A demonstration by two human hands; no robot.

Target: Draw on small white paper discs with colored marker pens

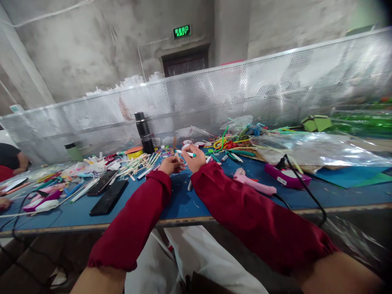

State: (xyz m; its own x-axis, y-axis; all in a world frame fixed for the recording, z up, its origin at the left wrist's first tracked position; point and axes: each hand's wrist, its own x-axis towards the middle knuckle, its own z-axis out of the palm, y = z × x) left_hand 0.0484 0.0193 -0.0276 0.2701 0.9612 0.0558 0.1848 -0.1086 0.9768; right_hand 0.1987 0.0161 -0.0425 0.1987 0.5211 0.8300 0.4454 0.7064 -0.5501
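Observation:
My right hand [196, 160] is closed around a white marker pen [190, 154] with a teal end, held above the blue table. Close beside it on the left, my left hand [170, 165] is pinched; something small and pale may be at its fingertips, but I cannot make it out. Both forearms wear dark red sleeves. Loose pens and sticks [143, 163] lie to the left of my hands. A pink glue gun [254, 183] rests on the table to the right of my right hand.
A black bottle [143, 132] stands behind the hands, against a perforated metal screen [196, 98]. Two dark phones [109, 197] lie at left. A purple power strip [288, 176] with a black cord and plastic sheets [324, 149] are at right. Another person's arm [20, 161] shows far left.

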